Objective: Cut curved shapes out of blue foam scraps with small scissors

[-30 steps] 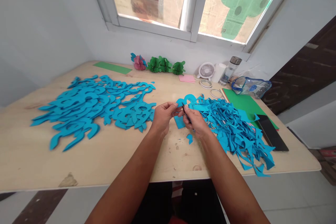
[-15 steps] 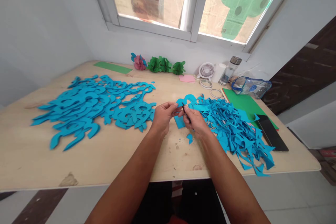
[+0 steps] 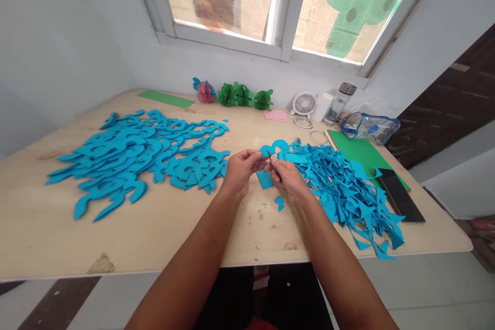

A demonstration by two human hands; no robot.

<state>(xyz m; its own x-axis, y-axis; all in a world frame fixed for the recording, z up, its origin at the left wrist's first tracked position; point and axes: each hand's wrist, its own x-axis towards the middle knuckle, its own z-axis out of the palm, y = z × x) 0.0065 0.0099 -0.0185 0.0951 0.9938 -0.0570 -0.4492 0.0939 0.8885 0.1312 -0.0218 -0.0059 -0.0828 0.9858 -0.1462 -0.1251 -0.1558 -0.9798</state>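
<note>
My left hand (image 3: 244,167) pinches the edge of a curved blue paper piece (image 3: 279,146) above the table. Closed around dark scissors (image 3: 275,171), my right hand (image 3: 288,179) is close beside it, with the blades at the paper. Fingers hide most of the scissors. A flat blue paper piece (image 3: 265,179) lies beneath the hands, and a small blue scrap (image 3: 279,203) rests nearer to me. On the left spreads a pile of curved blue cutouts (image 3: 116,149); on the right, a heap of pointed blue scraps (image 3: 344,185).
Along the wall stand green paper balls (image 3: 243,95), a pink paper ball (image 3: 206,92), a small white fan (image 3: 304,104) and a bottle (image 3: 339,104). A clear pouch (image 3: 372,129), green paper (image 3: 358,147) and a black phone-like slab (image 3: 402,198) lie on the right. The table's front edge (image 3: 162,272) is near me.
The scissor blades, spread and visible above my right hand before, are now closer together at the paper. Both hands stay in nearly the same place.
</note>
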